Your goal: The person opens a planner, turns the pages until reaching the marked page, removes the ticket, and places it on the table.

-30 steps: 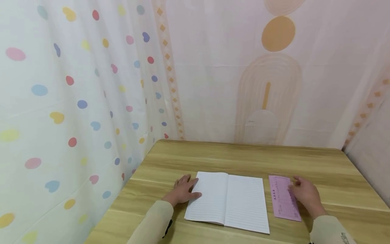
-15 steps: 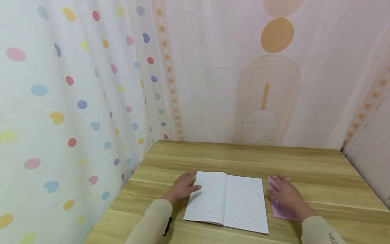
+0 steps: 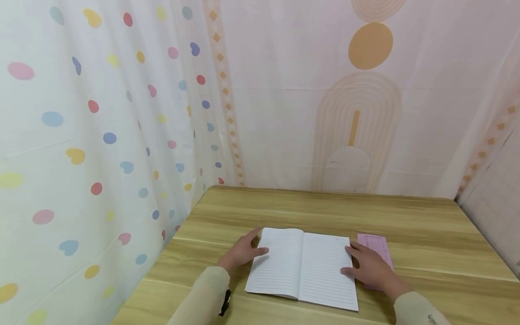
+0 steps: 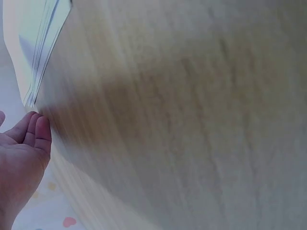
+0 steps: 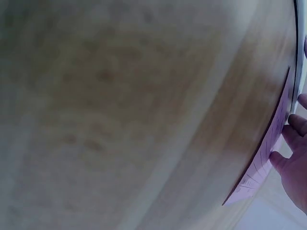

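Note:
An open notebook [image 3: 284,271] with white lined pages lies on the wooden table. My left hand [image 3: 241,252] rests at its left edge, thumb over the left page. In the left wrist view the fingers of that hand [image 4: 26,153] are beside the notebook's page edges [image 4: 48,43]. At the opposite edge, my right hand [image 3: 367,266] reaches across a pink printed slip [image 3: 375,243], thumb and fingertips over the margin of the right page. The right wrist view has this hand [image 5: 295,163] beside the slip [image 5: 261,165]; whether it touches the slip I cannot tell.
The wooden table [image 3: 325,210] ends at a curtain [image 3: 276,135] with pale arches behind it. A dotted curtain [image 3: 122,203] hangs along the left, and a pale wall [image 3: 497,194] stands on the right.
My right hand has moved left from the far edge of the pink slip, over it, to the notebook's right edge. The left hand has barely shifted; notebook and slip stay in place.

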